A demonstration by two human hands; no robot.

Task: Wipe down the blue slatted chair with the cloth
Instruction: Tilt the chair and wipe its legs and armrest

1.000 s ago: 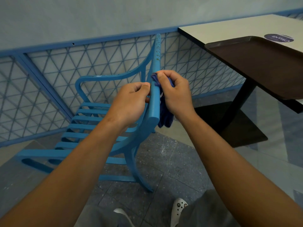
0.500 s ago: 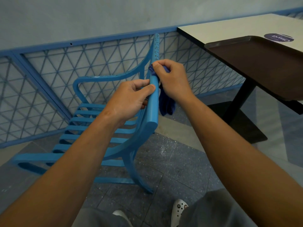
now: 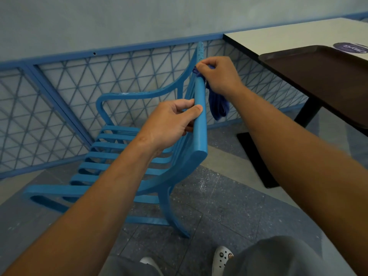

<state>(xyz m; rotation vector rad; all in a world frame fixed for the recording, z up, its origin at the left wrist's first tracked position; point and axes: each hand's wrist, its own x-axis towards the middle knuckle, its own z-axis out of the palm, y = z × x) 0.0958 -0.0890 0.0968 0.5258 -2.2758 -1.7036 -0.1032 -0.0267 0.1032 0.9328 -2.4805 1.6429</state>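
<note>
One left hand [image 3: 169, 124] is gripping the one blue chair's [image 3: 200, 108] top rail; one right hand [image 3: 219, 76] is pinching one cloth [image 3: 219, 106] against it farther along.

- My left hand [image 3: 169, 124] grips the top rail of the blue slatted chair [image 3: 200, 108].
- Farther along it, my right hand [image 3: 219, 76] holds the dark blue cloth [image 3: 218, 106].
- A brown plastic tray [image 3: 318, 76] sits on the white table [image 3: 288, 39], right.

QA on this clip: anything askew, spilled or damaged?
Nothing damaged or spilled. Pale specks dot the chair top rail beyond the cloth. The brown tray overhangs the table edge.
</note>
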